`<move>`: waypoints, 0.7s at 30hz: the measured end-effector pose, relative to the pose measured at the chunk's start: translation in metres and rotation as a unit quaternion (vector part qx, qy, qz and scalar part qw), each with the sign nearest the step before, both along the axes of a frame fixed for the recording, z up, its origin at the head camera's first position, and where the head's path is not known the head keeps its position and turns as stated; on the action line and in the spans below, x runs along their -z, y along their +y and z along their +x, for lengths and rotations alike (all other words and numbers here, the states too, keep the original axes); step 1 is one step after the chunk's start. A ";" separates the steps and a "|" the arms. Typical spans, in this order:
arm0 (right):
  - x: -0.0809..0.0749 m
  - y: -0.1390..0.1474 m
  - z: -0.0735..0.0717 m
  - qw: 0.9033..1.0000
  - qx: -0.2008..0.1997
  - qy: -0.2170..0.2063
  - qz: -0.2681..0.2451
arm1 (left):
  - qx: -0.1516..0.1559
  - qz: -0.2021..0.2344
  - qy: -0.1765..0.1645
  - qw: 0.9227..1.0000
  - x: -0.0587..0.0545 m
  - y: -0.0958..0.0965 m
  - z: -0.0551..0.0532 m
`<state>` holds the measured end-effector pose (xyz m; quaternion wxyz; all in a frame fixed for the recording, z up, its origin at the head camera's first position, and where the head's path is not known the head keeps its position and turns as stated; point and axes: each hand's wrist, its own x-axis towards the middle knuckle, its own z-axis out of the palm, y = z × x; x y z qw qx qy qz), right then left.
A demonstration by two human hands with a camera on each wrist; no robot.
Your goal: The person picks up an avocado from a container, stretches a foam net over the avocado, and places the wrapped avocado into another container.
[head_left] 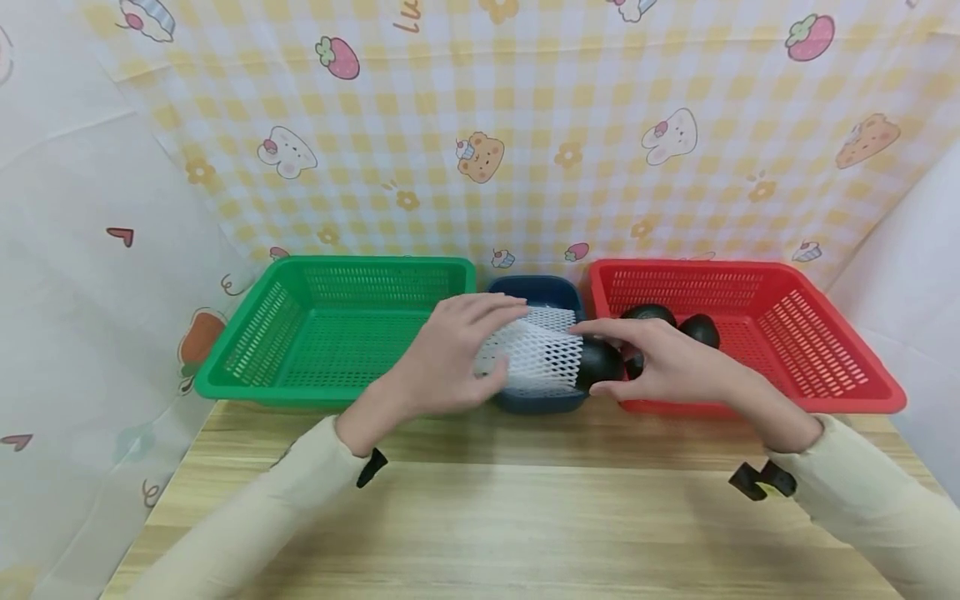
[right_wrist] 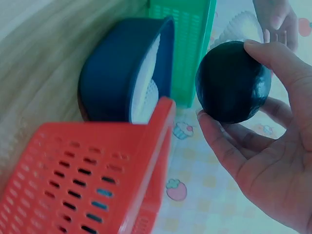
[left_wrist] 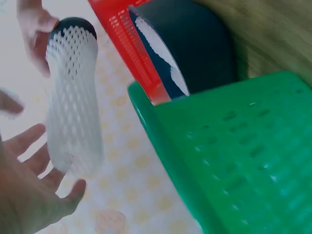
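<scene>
W/ R hand [head_left: 663, 358] clamped on dark fruit [head_left: 600, 364], L hand [head_left: 453, 354] splayed: prob. best ease foam net [head_left: 546, 350] on evenly.

1. My right hand [head_left: 671, 362] grips a dark, smooth, rounded fruit [head_left: 600, 363] between thumb and fingers, its bare end towards my palm.
2. The fruit's other end sits inside a white mesh sleeve [head_left: 551, 354].
3. That sleeve stretches sideways towards my left hand [head_left: 450, 354], its unfilled part narrowing, then flaring at the mouth.
4. I have both above the blue basket [head_left: 542, 405]; my left fingers are spread beside the mesh.
</scene>
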<state>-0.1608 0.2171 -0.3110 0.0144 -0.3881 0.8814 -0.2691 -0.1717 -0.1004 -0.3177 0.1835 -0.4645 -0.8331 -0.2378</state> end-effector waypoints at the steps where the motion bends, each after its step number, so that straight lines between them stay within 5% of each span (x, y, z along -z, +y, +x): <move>1: 0.001 -0.001 0.000 1.000 0.002 -0.008 -0.002 | -0.004 -0.025 0.014 1.000 0.000 0.004 0.001; 7: 0.003 -0.007 0.003 0.997 0.013 -0.059 -0.038 | -0.011 -0.106 0.065 0.992 0.003 0.020 0.006; 21: 0.006 -0.010 0.009 0.983 0.013 -0.151 -0.102 | -0.010 -0.085 0.059 0.995 0.008 0.026 0.010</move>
